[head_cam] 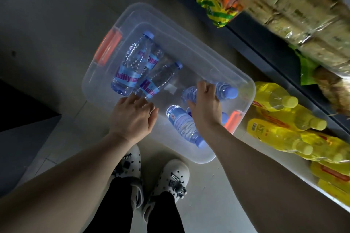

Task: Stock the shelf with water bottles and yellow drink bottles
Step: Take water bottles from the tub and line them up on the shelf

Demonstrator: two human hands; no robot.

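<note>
Right grip (205, 103) curls over a clear water bottle (223, 91) with a pale blue cap, lying in the near right corner of a clear plastic bin (189, 41) on the floor; the left grip (135, 113) hangs relaxed over the bin's near rim, holding nothing. Four more water bottles (132, 64) lie inside, two with blue bands printed in purple (the lettering starts "Huiliy"). Yellow drink bottles (280, 115) with yellow caps lie on the bottom shelf (310, 174) just right of the bin.
</note>
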